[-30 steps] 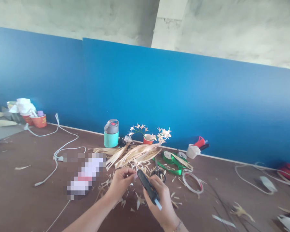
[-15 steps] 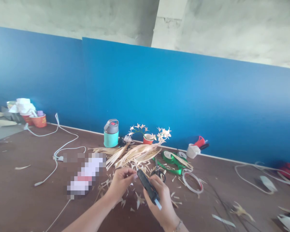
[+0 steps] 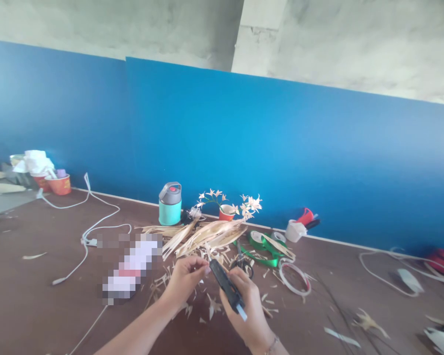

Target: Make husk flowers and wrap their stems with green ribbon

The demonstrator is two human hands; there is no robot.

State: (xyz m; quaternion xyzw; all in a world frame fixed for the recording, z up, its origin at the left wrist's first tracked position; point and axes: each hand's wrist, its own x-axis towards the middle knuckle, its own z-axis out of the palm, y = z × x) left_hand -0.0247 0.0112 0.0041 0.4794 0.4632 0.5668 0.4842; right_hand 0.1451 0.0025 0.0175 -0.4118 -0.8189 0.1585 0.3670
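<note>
My right hand [image 3: 246, 308] is wrapped round a black glue gun [image 3: 226, 287], its nozzle pointing up and left. My left hand [image 3: 185, 279] is closed in a pinch right at that nozzle, holding something small I cannot make out. Both hands hover low over the brown table [image 3: 37, 305], above scattered pale straw scraps [image 3: 210, 306]. Just beyond them lies a bundle of dried straw leaves [image 3: 203, 235].
A teal bottle [image 3: 170, 204], a red cup of straw flowers [image 3: 227, 211], green ribbon [image 3: 261, 244], scissors [image 3: 243, 264] and a tape ring [image 3: 295, 279] stand behind the hands. White cables [image 3: 92, 229] cross the left; red cups [image 3: 59, 184] sit far left.
</note>
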